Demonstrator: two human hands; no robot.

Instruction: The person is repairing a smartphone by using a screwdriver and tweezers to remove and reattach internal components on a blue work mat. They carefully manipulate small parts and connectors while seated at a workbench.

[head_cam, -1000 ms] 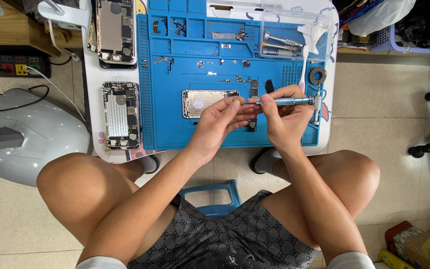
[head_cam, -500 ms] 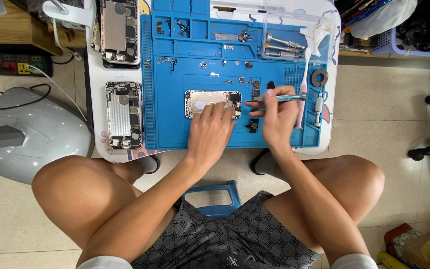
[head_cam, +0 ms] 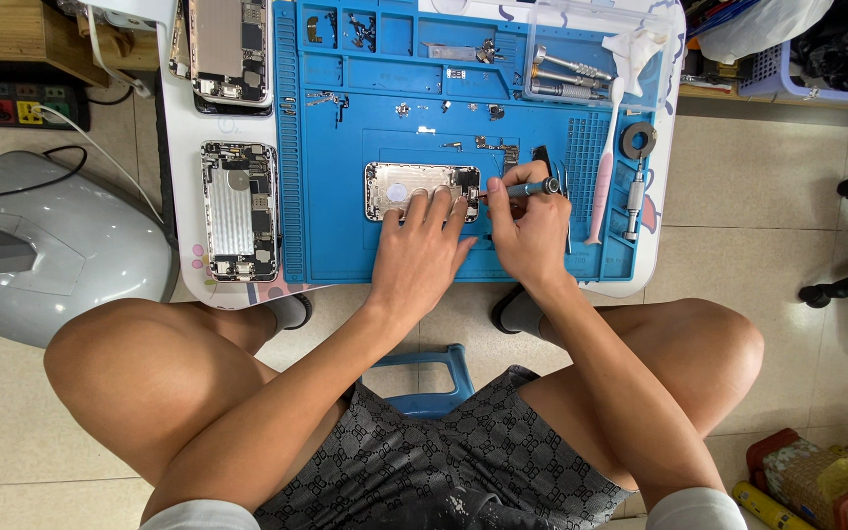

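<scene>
Both hands low | left (head_cam: 422,245) flat on phone shell (head_cam: 414,186) | right (head_cam: 530,231) pinching screwdriver (head_cam: 527,188)

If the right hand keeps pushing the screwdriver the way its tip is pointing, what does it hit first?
The right hand points the blue screwdriver leftward, so its tip would meet the right end of the opened phone shell first. It looks already at the shell's edge, though contact is unclear.

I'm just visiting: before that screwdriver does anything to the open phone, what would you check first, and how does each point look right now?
1. Left hand steadies the phone shell: ok.
2. Right hand has a grip on the screwdriver: ok.
3. Tip seated in a screw: cannot tell, too small.
4. Shell lies flat on the blue mat: ok.
5. Loose screws on the mat lie apart from the hands: ok.
</scene>
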